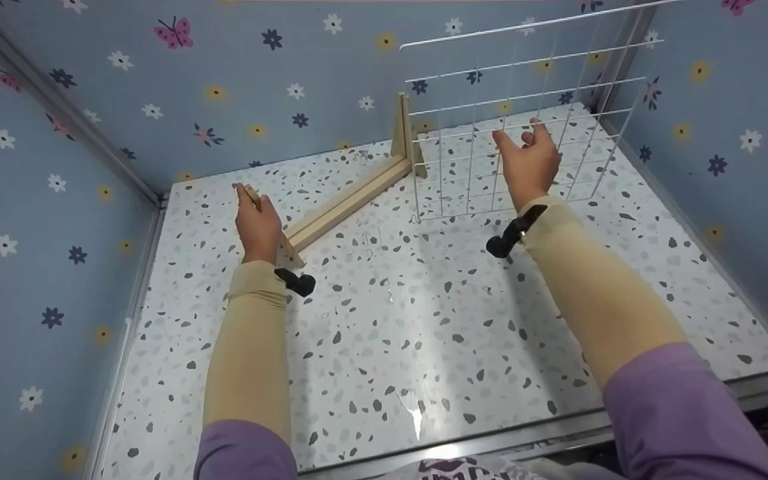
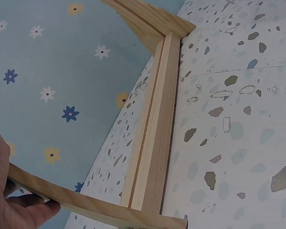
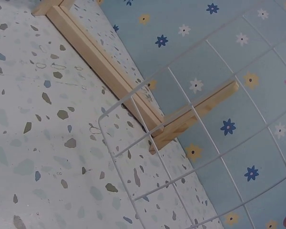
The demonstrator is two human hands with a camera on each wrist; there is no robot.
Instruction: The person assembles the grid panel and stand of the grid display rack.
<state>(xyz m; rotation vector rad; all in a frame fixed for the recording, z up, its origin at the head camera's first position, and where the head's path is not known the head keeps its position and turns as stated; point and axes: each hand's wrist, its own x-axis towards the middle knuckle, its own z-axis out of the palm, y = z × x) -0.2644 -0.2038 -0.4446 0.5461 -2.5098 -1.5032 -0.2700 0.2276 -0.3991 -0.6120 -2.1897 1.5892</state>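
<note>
Gripping on the left: the near end piece (image 2: 90, 205) was held by the left hand (image 1: 259, 227), its thumb and fingers brought narrowly about the wood, at the near-left end of the wooden bar (image 1: 351, 203).
Wooden bar: it was laid slantwise on the speckled tabletop (image 1: 384, 347) and was joined to an end piece at either end; a groove (image 2: 145, 129) was cut along its upper face.
Far end piece: this wooden part (image 1: 403, 127) was set upright at the bar's far-right end, near the flowered back wall (image 1: 331, 73).
Gripping on the right: a white wire grid (image 1: 524, 96) was held by the right hand (image 1: 534, 163), to the right of the bar; the thumb and fingers were brought to the wires, though how each fingertip was placed could not be told.
Wire grid: its left edge was placed just beside the bar's far end; whether the far end piece was touched by it could not be told. In the right wrist view, that end of the bar was seen through the wires.
Wrist mounts: a black left mount (image 1: 301, 283) was worn in front of the bar's near end, and a black right mount (image 1: 511, 235) to the right of the bar.
Sleeves: both forearms were covered in beige, with purple sleeves (image 1: 244, 453) above, in front of the bar.
</note>
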